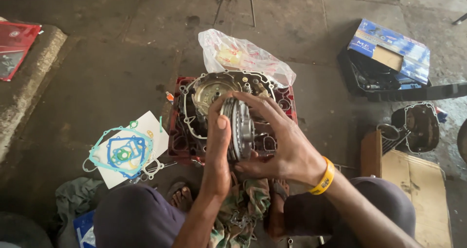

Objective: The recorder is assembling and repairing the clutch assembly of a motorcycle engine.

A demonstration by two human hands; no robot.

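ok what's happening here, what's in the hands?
A person sitting on the floor holds a round metal clutch pack on edge between both hands: left hand on its near face, right hand wrapped around the far side. It is held just above an open engine case resting on a red crate. A sheet with blue gaskets lies to the left, a plastic bag behind the case.
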